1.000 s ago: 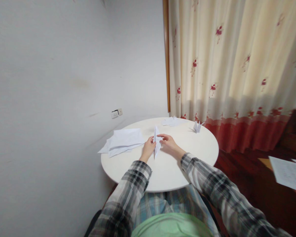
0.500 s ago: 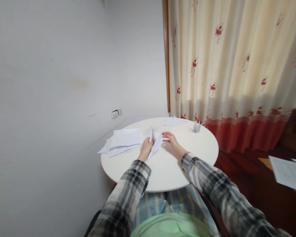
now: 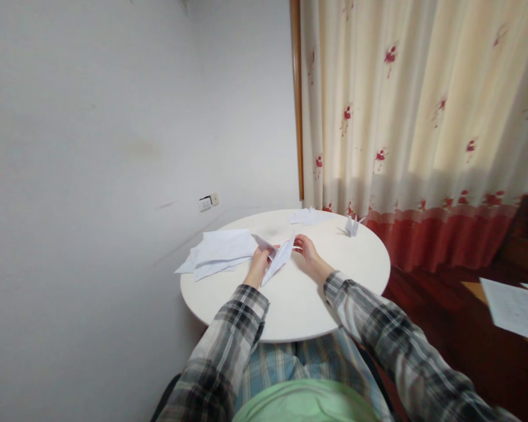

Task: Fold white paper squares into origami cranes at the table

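A white sheet of folded paper stands over the table between my hands, its flaps spread into a V. My left hand is closed on its lower left part, with fingers partly hidden behind the near flap. At the upper right edge, the curled fingers of my right hand meet the tip of the right flap; their exact grip is small and hard to see. To the right, a small folded paper crane sits on the white round table.
A stack of white paper sheets lies at the table's left, overhanging the edge. More paper pieces lie at the back. The wall borders the left side, and a curtain hangs behind. Printed sheets rest on another surface at right.
The folded paper has opened wider: its left flap has tipped down to the left, and its right flap has shifted right along with my right hand. My left hand has moved slightly left.
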`<state>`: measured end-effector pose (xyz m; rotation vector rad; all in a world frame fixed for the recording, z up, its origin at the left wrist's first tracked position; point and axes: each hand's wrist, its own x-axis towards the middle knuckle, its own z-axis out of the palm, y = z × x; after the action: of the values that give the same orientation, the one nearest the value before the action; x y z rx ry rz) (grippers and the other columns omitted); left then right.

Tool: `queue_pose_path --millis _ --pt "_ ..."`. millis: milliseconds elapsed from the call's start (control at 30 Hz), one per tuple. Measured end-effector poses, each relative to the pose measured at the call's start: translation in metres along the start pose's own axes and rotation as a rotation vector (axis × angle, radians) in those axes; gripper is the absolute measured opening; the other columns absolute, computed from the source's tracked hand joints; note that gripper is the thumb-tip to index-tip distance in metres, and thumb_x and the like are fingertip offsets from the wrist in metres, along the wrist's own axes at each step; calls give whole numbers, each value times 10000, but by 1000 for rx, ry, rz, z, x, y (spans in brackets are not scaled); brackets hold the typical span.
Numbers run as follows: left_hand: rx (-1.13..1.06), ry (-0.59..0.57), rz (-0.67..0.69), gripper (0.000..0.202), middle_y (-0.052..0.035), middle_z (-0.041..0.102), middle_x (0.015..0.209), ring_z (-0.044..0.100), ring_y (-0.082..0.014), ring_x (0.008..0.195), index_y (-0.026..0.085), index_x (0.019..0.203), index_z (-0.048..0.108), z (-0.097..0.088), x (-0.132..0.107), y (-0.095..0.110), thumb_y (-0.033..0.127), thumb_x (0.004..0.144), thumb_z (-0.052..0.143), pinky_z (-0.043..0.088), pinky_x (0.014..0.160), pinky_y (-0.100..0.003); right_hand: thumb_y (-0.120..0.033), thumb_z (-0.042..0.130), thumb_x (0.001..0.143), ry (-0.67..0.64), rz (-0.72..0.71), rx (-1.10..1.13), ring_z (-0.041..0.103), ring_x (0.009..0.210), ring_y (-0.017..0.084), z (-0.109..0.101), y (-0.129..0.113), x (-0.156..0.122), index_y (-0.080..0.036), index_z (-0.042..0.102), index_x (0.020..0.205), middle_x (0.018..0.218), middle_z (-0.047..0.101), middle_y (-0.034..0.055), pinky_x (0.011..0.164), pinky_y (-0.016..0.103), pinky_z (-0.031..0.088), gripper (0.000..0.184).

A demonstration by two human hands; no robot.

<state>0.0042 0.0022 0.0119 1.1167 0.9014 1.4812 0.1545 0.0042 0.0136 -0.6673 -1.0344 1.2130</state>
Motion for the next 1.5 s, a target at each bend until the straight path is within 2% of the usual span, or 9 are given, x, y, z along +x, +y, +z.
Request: queue_pose_path --millis 167,267,433,533,800,967,1133,1367,1500 --pt "14 91 -8 163 -9 624 569 593 -179 635 142 669 577 7 -4 9 77 543 496 465 628 -270 -275 599 549 -10 -34 -33 527 673 131 -2 2 0 -197 542 589 658 569 -14 657 257 425 105" --pt "28 134 -5 171 -17 639 607 606 -194 674 136 692 578 6 -3 10 75 561 488 468 645 -278 -249 587 535 6 -39 -54 517 653 118 -3 2 -2 -193 544 582 634 552 -25 637 244 418 85" --pt "-31 119 55 237 -32 678 806 616 -175 800 144 798 585 -1 3 1 82 593 482 472 731 -260 -256 556 548 88 -49 -77 519 636 117 -5 1 -1 -189 543 590 636 563 -21 602 236 402 81" --pt "-109 84 62 252 -55 672 876 615 -163 798 138 851 579 -7 7 -5 101 609 519 481 712 -259 -264 540 547 166 -43 -79 514 617 116 -5 0 0 -184 537 585 614 552 -23 577 232 388 88" --pt "-162 144 82 209 -65 650 847 611 -137 735 136 835 544 -12 6 -4 121 628 560 479 662 -245 -294 519 551 277 -81 -63 504 607 117 -9 -1 1 -185 527 605 616 553 -20 557 233 370 122" --pt "-135 209 38 131 -40 625 765 592 -127 662 146 785 523 -10 4 -1 118 657 538 470 606 -229 -287 507 559 340 -92 -61 504 588 121 -9 -2 1 -187 508 595 582 538 -25 544 236 370 106" --pt "-92 282 16 110 -24 613 756 593 -137 695 172 774 514 -9 2 2 114 681 527 474 633 -235 -277 515 572 403 -101 -68 511 575 120 -9 -4 0 -186 511 605 577 539 -27 535 236 371 97" --pt "-81 290 -2 107 -3 581 740 582 -112 656 184 770 466 -11 0 2 121 712 529 501 665 -249 -248 510 598 496 -110 -103 512 575 126 -12 -6 1 -198 504 616 573 546 -28 537 247 376 54" --pt "-36 282 12 102 -20 596 775 598 -126 716 189 795 462 -14 3 0 138 731 523 510 719 -266 -243 512 612 510 -89 -136 522 568 130 -14 -3 2 -203 503 614 584 572 -15 528 249 385 41"
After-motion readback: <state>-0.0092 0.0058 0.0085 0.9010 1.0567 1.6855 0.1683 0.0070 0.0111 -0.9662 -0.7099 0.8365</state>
